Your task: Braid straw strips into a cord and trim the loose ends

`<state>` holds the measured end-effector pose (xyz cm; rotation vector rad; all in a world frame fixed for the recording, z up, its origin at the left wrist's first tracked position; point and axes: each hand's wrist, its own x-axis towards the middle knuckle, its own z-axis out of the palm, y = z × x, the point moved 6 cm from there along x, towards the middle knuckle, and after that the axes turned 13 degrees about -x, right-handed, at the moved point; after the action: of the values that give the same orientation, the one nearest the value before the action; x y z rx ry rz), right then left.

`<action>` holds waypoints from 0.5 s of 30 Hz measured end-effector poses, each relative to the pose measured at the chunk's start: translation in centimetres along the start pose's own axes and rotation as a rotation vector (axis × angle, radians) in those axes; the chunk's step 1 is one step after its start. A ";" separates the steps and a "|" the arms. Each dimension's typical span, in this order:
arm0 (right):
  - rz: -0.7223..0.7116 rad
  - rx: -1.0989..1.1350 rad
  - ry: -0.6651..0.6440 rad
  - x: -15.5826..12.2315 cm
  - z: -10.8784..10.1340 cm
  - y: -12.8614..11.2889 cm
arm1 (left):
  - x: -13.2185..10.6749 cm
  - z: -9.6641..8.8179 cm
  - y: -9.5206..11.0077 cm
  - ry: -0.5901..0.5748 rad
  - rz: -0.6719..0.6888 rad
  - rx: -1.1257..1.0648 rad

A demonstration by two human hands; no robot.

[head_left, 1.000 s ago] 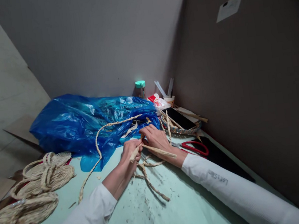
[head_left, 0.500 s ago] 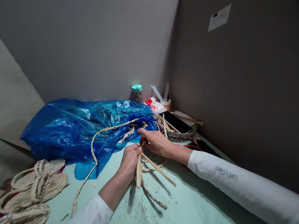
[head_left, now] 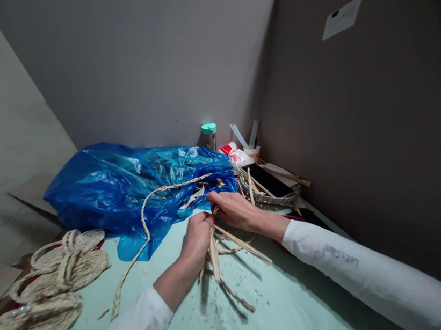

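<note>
Close together above the table, my left hand [head_left: 199, 238] and my right hand [head_left: 235, 210] both grip pale dried-fibre strips [head_left: 215, 257]. The left fingers are closed around the bundle, with flat strip ends hanging below them. My right fingers pinch the strands just above and to the right; the exact spot is partly hidden by the hand. A thin twisted cord [head_left: 237, 295] dangles under the bundle toward the tabletop. Left of my hands, a long braided cord [head_left: 144, 218] curves from the blue bag down to the table.
A large blue plastic bag [head_left: 97, 186] lies along the back wall. Coiled braided cords [head_left: 67, 266] sit at the left. At the back right, a phone [head_left: 267, 180] rests on a shallow basket [head_left: 277, 199], near a cup with straws [head_left: 252, 153] and a green-lidded jar [head_left: 210, 136].
The view has shifted slightly, so everything sits a bit further right. My right fingers have closed in on the strands, and one strip end slants more to the right.
</note>
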<state>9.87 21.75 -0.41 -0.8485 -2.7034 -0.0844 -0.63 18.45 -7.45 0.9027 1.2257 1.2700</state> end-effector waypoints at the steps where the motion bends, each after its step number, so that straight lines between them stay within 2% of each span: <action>1: -0.006 0.028 -0.013 0.0 -0.3 0.0 | -0.1 -0.1 0.0 0.007 0.010 0.025; 9: -0.088 0.292 -0.110 -0.1 -2.8 0.6 | -1.0 0.2 2.3 0.061 0.162 0.135; 15: -0.047 0.312 -0.129 0.5 -2.8 0.8 | -1.7 0.5 3.2 0.067 0.217 0.182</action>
<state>10.64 22.30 2.35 -0.7168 -2.7526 0.3850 -0.55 17.32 -4.04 1.1587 1.3400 1.3847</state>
